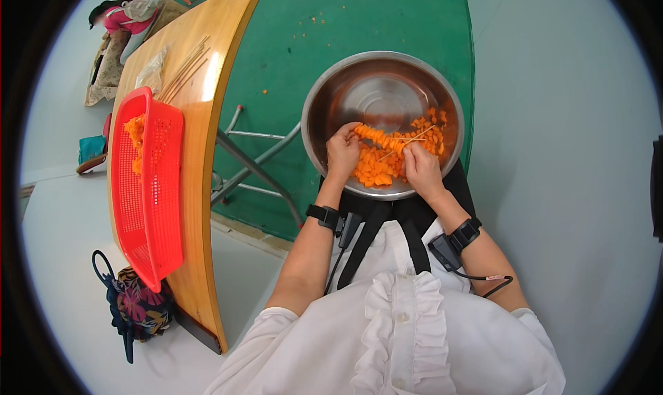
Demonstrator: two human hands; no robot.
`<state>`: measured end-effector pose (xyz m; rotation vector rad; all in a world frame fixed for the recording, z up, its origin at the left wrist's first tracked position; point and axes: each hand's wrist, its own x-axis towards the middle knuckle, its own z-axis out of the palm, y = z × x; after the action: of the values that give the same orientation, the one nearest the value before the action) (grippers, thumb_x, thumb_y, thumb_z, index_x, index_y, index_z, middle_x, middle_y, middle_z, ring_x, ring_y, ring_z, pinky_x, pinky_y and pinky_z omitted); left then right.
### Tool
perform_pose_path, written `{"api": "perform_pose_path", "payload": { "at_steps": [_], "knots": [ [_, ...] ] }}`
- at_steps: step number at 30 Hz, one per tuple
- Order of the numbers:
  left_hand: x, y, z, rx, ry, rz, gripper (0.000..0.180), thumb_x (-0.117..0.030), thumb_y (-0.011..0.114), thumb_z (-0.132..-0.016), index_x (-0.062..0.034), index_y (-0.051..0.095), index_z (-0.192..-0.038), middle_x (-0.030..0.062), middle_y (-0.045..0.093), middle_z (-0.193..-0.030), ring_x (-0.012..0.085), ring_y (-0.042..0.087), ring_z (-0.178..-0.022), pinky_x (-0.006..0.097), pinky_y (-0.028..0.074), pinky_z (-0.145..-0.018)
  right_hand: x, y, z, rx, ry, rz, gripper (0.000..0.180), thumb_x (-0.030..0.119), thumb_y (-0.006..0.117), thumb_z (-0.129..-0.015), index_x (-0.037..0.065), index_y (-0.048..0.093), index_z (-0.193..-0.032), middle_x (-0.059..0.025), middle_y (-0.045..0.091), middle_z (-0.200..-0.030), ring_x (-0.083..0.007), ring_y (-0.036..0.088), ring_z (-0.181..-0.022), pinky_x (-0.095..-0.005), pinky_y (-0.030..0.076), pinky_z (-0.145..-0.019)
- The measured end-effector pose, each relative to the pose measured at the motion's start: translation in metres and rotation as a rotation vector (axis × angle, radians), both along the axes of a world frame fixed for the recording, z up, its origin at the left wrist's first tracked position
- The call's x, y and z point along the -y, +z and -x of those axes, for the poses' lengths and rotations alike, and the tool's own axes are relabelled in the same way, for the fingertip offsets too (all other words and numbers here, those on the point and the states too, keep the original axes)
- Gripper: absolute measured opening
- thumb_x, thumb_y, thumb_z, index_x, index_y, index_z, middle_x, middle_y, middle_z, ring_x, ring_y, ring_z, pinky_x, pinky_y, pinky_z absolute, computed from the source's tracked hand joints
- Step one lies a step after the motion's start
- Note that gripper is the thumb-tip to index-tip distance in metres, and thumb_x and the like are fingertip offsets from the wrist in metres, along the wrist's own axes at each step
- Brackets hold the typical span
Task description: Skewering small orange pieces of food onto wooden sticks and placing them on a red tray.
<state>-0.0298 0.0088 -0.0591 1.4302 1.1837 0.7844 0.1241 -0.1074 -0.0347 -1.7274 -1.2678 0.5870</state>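
A wide steel bowl (pixel 324 84) rests on my lap, with a heap of small orange slices (pixel 376 172), carrot by their look, along its near and right sides. Over the heap, a thin skewer threaded with a tight row of orange slices (pixel 376 135) runs from my left hand (pixel 341 151) toward the right. My left fingers are closed on the row's left end. My right hand (pixel 423 170) pinches at the bare stick end, its fingertips close to the slices. A second pale stick (pixel 423 133) slants across there; whether my right fingers hold it too is unclear.
At left stands a wooden table (pixel 231 56) on folding metal legs. It bears a red plastic basket (pixel 166 208) with orange pieces inside, several thin sticks (pixel 185 69) and a clear plastic bag (pixel 152 70). A patterned bag (pixel 141 305) hangs by its near end. Another person (pixel 131 16) sits far left.
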Motion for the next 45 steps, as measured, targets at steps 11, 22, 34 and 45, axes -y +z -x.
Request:
{"api": "perform_pose_path", "payload": {
  "at_steps": [11,22,34,45],
  "knots": [
    [0.0,0.008,-0.003,0.065,0.205,-0.047,0.028,0.005,0.048,-0.082,0.002,0.053,-0.11,0.0071,0.06,-0.091,0.0109,0.06,-0.076,0.021,0.048,-0.062,-0.003,0.006,0.001,-0.28,-0.147,-0.041,0.017,0.013,0.045,-0.09,0.002,0.051,-0.078,-0.0091,0.054,-0.058,-0.0197,0.054,-0.051,-0.0314,0.042,-0.049],
    [0.015,0.019,-0.006,-0.548,-0.422,-0.294,0.016,-0.008,0.061,-0.072,-0.0033,0.064,-0.087,0.0129,0.056,-0.082,0.0291,0.057,-0.078,0.037,0.046,-0.071,-0.002,0.008,-0.001,-0.491,-0.186,-0.072,0.021,0.015,0.04,-0.093,0.0,0.05,-0.082,-0.0026,0.051,-0.063,-0.009,0.051,-0.055,-0.0219,0.045,-0.054],
    [0.014,0.024,-0.01,-0.623,-0.494,-0.342,0.012,-0.004,0.06,-0.07,-0.0019,0.06,-0.083,0.0141,0.058,-0.086,0.0315,0.056,-0.085,0.039,0.045,-0.073,-0.005,0.003,-0.004,-0.519,-0.22,-0.148,0.023,0.017,0.042,-0.093,0.0,0.05,-0.079,-0.003,0.052,-0.06,-0.0099,0.053,-0.053,-0.0228,0.044,-0.051],
    [0.01,0.015,-0.008,-0.525,-0.233,-0.473,0.01,-0.004,0.055,-0.076,0.0002,0.062,-0.083,0.0169,0.06,-0.081,0.0338,0.059,-0.076,0.04,0.047,-0.069,-0.007,0.007,-0.012,-0.901,-0.215,-0.209,0.023,0.019,0.039,-0.094,0.001,0.049,-0.083,-0.0032,0.05,-0.064,-0.0102,0.051,-0.056,-0.0225,0.044,-0.054]
  ]
}}
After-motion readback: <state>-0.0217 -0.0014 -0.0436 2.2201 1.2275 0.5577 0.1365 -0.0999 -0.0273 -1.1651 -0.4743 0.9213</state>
